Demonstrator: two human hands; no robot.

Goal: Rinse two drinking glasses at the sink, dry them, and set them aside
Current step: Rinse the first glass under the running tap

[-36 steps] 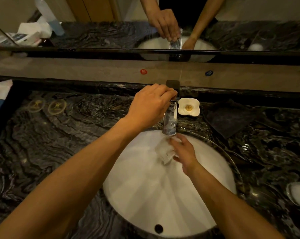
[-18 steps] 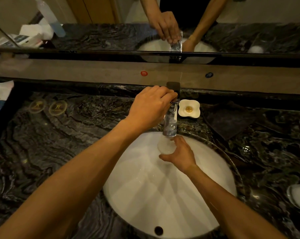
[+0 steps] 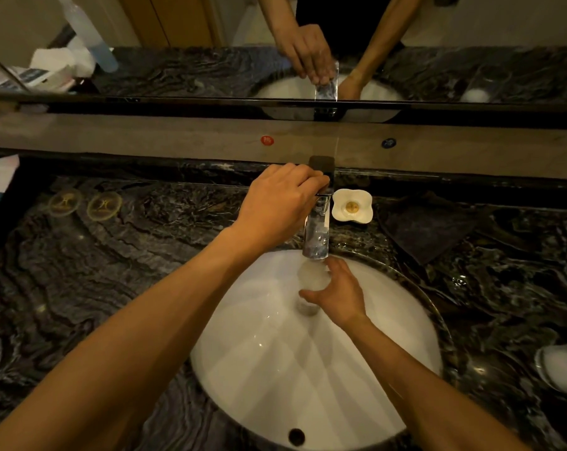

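Note:
A clear drinking glass [image 3: 311, 281] stands upright in the air just under the chrome faucet spout [image 3: 316, 236], over the white sink basin [image 3: 275, 369]. My right hand [image 3: 339, 294] grips the glass from the right side. My left hand [image 3: 282, 206] is closed over the faucet handle at the top of the faucet. The glass looks frothy white at its mouth; whether water is running I cannot tell. A second glass [image 3: 562, 369] sits on the dark marble counter at the far right, seen from above.
A dark cloth [image 3: 428, 226] lies on the counter right of the faucet. A small white flower-shaped dish [image 3: 352, 206] sits beside the faucet. Two round coasters [image 3: 83, 203] lie at the left. A mirror runs along the back wall.
The glass was tilted on its side under the spout; my right hand has turned it upright and now holds it lower on its side. My left hand stays on the faucet handle.

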